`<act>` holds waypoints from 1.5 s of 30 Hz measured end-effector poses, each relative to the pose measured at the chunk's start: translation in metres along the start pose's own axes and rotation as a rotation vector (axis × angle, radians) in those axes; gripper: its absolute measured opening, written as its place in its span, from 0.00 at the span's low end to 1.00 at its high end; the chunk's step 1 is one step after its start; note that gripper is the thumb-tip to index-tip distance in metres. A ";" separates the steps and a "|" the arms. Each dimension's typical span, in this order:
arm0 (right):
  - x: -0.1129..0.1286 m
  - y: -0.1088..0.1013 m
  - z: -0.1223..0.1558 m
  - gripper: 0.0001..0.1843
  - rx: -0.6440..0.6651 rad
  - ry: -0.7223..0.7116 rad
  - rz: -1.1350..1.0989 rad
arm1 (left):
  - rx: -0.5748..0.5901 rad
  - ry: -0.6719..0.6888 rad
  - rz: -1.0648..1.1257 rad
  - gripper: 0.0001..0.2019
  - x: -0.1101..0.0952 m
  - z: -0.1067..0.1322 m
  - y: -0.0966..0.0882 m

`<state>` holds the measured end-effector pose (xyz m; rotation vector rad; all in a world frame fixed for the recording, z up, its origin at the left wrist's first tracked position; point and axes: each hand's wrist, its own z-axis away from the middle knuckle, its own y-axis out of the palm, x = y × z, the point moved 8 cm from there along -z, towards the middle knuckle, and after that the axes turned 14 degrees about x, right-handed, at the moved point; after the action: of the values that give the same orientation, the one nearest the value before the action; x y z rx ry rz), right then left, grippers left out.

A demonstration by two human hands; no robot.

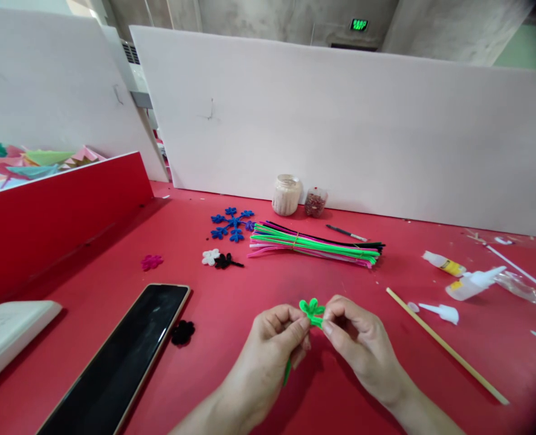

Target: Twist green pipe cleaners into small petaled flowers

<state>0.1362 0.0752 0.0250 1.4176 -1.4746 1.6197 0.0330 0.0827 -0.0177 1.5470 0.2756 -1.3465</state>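
Between my two hands is a green pipe cleaner (312, 308) bent into looped petals like a small flower. My left hand (277, 338) pinches it from the left, and a loose green end pokes out below the fingers. From the right, my right hand (358, 338) grips the flower's edge between thumb and fingertips. A bundle of pipe cleaners (313, 244) in green, pink and black lies beyond the hands, tied round its middle. Left of it are a blue snowflake-like piece (234, 223), a white flower (211, 257) and a black flower with a stem (225, 261).
A phone (127, 356), a black flower (183, 333) and a pink flower (151, 261) lie left. Glue bottles (474, 284) and a wooden stick (446, 344) are on the right. A jar (286, 194) and a small cup (315, 202) stand before a white panel (340, 127).
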 end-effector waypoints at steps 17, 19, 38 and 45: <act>-0.009 0.000 0.001 0.09 0.007 0.075 -0.148 | 0.037 0.006 0.141 0.06 0.002 -0.003 -0.001; -0.009 0.001 0.000 0.07 0.023 0.080 -0.212 | 0.065 0.011 0.147 0.06 0.001 -0.003 0.001; -0.006 0.003 -0.001 0.11 0.041 0.085 -0.063 | 0.099 -0.045 0.097 0.09 0.005 -0.002 0.007; -0.008 0.002 -0.001 0.10 0.048 0.103 -0.092 | 0.118 -0.055 0.086 0.09 0.009 -0.001 0.007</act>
<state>0.1367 0.0778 0.0169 1.3850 -1.3019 1.6558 0.0419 0.0768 -0.0215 1.5981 0.0952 -1.3552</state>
